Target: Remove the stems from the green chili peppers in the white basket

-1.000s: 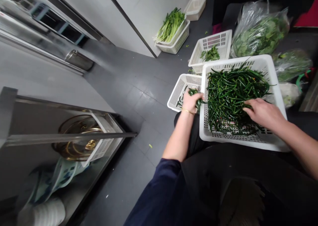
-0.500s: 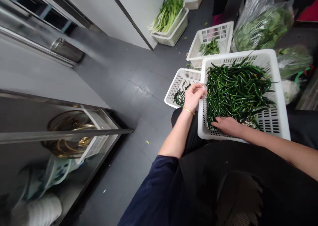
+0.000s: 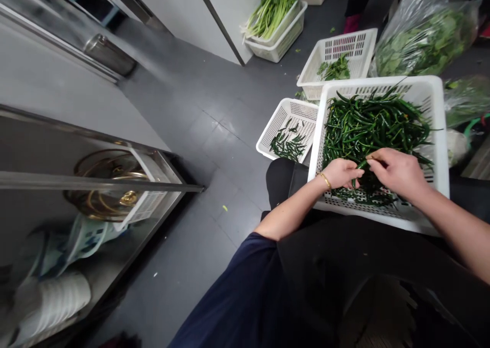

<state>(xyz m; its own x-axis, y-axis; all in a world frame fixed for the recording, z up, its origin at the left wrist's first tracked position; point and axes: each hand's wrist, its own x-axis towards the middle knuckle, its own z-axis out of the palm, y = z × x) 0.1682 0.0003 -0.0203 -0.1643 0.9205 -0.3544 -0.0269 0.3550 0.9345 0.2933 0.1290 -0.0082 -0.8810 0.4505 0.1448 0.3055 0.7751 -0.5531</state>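
Note:
A large white basket (image 3: pixel 440 149) rests at my lap, heaped with long green chili peppers (image 3: pixel 371 126). Over its near part my two hands meet at a single green chili pepper (image 3: pixel 361 165). My left hand (image 3: pixel 342 173), with a gold bracelet at the wrist, is closed on the pepper's body. The fingertips of my right hand (image 3: pixel 398 170) pinch its other end, where the stem is; the exact grip there is small and partly hidden. To the left, a smaller white basket (image 3: pixel 264 143) on the floor holds some green peppers.
Beyond stands a white basket (image 3: pixel 312 77) with leafy greens. Stacked baskets (image 3: pixel 285 47) of long-stemmed greens are by the wall. Plastic bags of greens (image 3: pixel 429 44) lie at the far right. A metal shelf (image 3: pixel 168 187) with pans and dishes is on the left.
My left hand has moved from the big basket's left rim to above the peppers. My right hand has risen out of the pile, and both now hold one pepper. The view has shifted slightly.

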